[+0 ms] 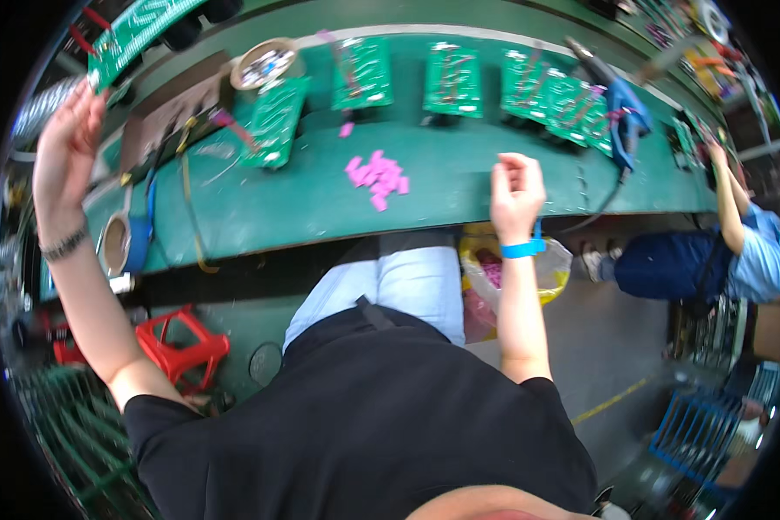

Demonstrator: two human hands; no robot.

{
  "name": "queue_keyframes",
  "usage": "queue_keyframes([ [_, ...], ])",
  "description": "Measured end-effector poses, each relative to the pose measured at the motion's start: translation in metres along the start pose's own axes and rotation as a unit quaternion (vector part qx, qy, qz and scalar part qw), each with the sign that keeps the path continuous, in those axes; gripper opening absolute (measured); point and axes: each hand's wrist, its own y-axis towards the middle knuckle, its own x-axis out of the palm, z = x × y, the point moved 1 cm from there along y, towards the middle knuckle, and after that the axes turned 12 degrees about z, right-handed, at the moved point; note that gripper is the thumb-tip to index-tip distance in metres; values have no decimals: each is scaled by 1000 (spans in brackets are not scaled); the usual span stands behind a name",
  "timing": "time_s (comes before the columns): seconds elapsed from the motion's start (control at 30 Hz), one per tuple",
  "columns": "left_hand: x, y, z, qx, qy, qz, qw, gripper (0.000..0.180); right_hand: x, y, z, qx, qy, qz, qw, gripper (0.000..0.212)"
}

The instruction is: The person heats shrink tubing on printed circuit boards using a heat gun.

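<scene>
The left hand (71, 143), raised at the far left, is clamped by its fingertips on the near corner of a green board (143, 36). Well apart from it, the right hand (518, 191) hangs loosely curled over the front edge of the bench (459, 191); I cannot tell whether it holds anything. A blue strap (524, 249) circles its wrist.

Along the back stand 6 more boards (453, 82), 3 of them overlapping beside a heat gun (624, 121). Pink pieces (377, 178) lie loose between the hands. A round bowl (237, 78) sits behind the leftmost board of the row. Below the bench are a red stool (186, 347) and a bag (553, 264).
</scene>
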Motion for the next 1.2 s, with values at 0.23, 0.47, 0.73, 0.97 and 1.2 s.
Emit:
queue_keyframes([
  [0.23,8,-191,-87,-80,-25,152,985,35,0,-4,12,10,16,-15,1000,13],
  [0.47,18,-251,-145,-156,-13,237,959,25,2,-5,2,6,-8,-44,999,16],
  [0.73,44,-240,-182,-200,-132,295,925,28,28,-14,-41,90,59,-86,991,19],
  [0.97,51,-240,-187,-158,-125,353,914,21,98,-42,-117,164,68,-339,924,23],
  [1.2,82,-226,-187,-184,-101,296,932,19,184,-60,-122,231,33,-522,820,28],
])
